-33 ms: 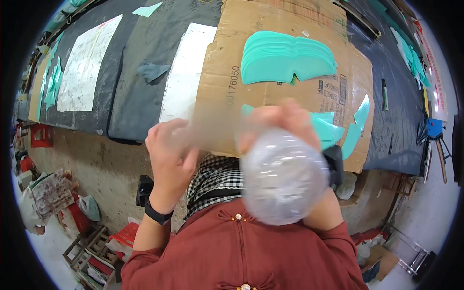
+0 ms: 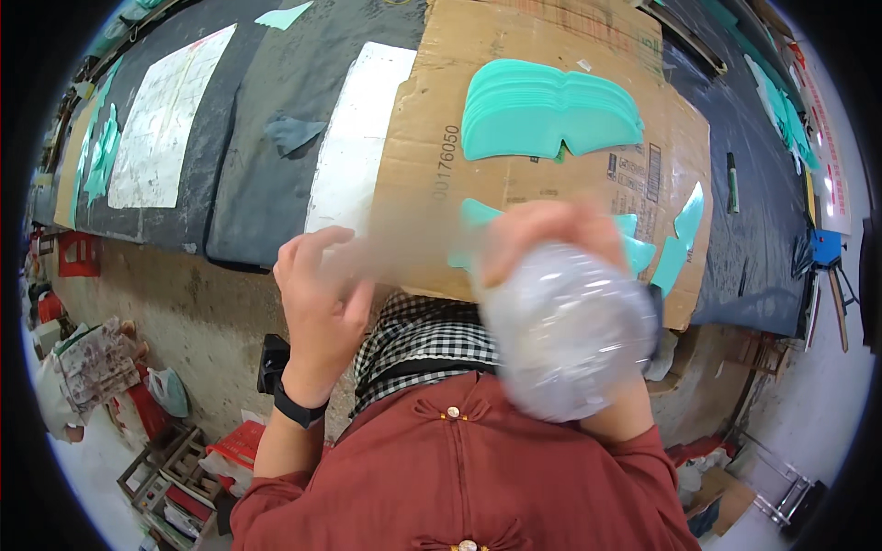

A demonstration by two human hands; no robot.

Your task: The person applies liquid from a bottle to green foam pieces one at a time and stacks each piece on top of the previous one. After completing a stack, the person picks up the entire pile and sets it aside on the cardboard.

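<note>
In front of the cardboard, my right hand (image 2: 551, 234) is closed round a bulky, rounded bundle (image 2: 574, 335) of clear, shiny plastic. The bundle is smeared by motion, and its contents do not show. My left hand (image 2: 322, 280), a dark band on its wrist, is raised at the table edge with fingers curled. A blurred brownish streak (image 2: 400, 253) runs between both hands; I cannot make out what it is. Beyond my hands lies a stack of turquoise two-lobed sheets (image 2: 551, 115). Turquoise pieces (image 2: 638, 248) are partly hidden behind my right hand.
The cardboard sheet (image 2: 409, 184) lies on a dark-covered table (image 2: 262, 193). A white board (image 2: 354, 138) and a marked white sheet (image 2: 170, 119) are left of it. Right are turquoise offcuts (image 2: 680, 243) and a dark marker (image 2: 732, 184). Crates (image 2: 175, 477) stand at lower left.
My right hand and the plastic bundle have moved a little to the right. My left hand has hardly moved.
</note>
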